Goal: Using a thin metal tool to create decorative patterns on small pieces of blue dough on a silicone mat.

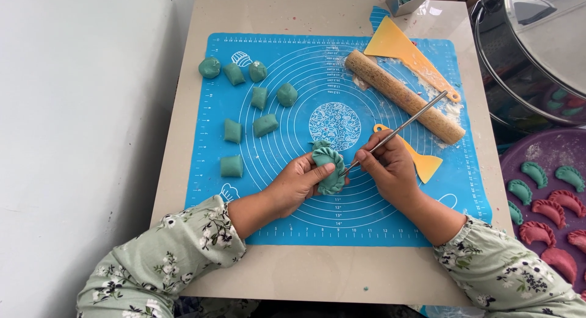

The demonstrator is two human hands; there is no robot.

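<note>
Right at the centre of the frame, your left hand [297,185] cups a pleated green dumpling [330,168], fingers curled up behind it and the thumb pressed across its front, so the piece sits pinched and lifted just above the blue silicone mat [244,196]. The dumpling's long axis runs from upper left, where the crimped tip points toward the patterned circle printed on the mat, down to lower right. Your right hand [389,169] is immediately to the right of it, fingers pressed together around a slim metal rod [403,127]. That rod lies on a diagonal: its free end reaches to the upper right, over the wooden rolling pin [404,96], and its working end comes down to the lower left, meeting the dumpling's right edge about midway along. So the tool crosses the dumpling's length rather than running with it, and the contact sits on the side facing your right hand; both hands are close, nearly touching. Whether the tip is pushed into the dough or only resting against it, you can't tell from here. To the left of the frame, green dough pieces [266,124] lie scattered on the mat, well apart from your hands. A yellow scraper [427,165] peeks out just beyond your right knuckles, and a larger yellow scraper [397,46] rests at upper right.
</note>
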